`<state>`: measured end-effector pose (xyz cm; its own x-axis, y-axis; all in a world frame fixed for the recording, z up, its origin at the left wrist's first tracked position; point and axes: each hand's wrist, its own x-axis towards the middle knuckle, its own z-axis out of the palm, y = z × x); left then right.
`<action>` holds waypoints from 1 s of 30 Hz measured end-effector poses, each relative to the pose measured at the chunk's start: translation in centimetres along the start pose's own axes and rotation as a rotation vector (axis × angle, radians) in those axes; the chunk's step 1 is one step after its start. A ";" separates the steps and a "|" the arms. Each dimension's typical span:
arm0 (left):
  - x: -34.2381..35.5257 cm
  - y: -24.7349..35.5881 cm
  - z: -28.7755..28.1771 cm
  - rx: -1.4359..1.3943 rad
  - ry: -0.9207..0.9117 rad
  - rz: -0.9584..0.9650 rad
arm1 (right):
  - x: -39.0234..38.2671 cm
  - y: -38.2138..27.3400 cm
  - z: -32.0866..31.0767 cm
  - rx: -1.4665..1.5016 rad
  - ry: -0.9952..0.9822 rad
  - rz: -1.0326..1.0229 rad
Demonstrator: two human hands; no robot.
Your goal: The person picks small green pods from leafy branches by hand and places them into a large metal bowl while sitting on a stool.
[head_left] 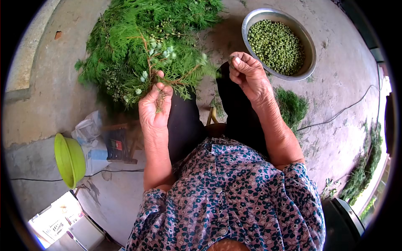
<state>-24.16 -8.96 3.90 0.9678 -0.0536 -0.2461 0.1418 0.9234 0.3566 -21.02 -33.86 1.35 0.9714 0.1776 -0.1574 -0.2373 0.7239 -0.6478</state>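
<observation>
My left hand pinches the stem of an evergreen sprig that has feathery leaves and pale green cones. Part of the sprig is blurred. Behind it a big heap of cut evergreen branches lies on the floor, some with clusters of cones. To the right, my right hand is raised apart from the sprig, thumb pressed to bent fingers; what they hold, if anything, is too small to name. Just beyond that hand stands a round metal basin, filled well up with small green cones.
A pile of green sprigs lies right of my right forearm. At left are a lime-green plastic basin, a clear plastic bag and a small stool-like thing. Dark cables cross the floor; more branches lie far right.
</observation>
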 end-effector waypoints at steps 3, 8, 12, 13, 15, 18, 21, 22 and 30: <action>0.4 0.4 -0.8 -0.061 -0.029 0.008 | 0.2 0.3 -0.1 0.221 -0.034 0.042; 0.4 0.2 -1.0 -0.136 -0.040 -0.042 | -0.3 0.1 0.8 0.295 -0.033 0.088; 0.4 0.1 -1.3 -0.099 -0.107 -0.035 | -0.5 0.4 1.6 0.230 0.015 0.124; 0.4 0.0 -1.3 -0.100 -0.108 -0.036 | -0.4 0.6 1.5 0.181 0.006 0.130; 0.4 0.0 -1.3 -0.079 -0.106 -0.040 | -0.4 0.8 1.5 0.114 -0.022 0.156; 0.4 0.0 -1.5 -0.082 -0.105 -0.079 | -0.4 0.8 2.4 -0.008 -0.036 0.205; 0.3 -0.3 -1.1 -0.095 -0.107 -0.084 | -0.6 1.0 2.7 -0.148 -0.044 0.232; 0.3 -0.3 -1.1 -0.095 -0.107 -0.083 | -0.6 1.1 2.7 -0.148 -0.045 0.232; 0.1 -1.7 -0.6 0.054 -0.118 -0.032 | -0.5 1.8 3.4 -0.169 0.185 -0.085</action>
<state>-24.45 -10.27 2.69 0.9799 -0.1296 -0.1516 0.1807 0.8989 0.3993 -21.95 -30.38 2.82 0.9753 -0.0155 -0.2206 -0.1661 0.6069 -0.7772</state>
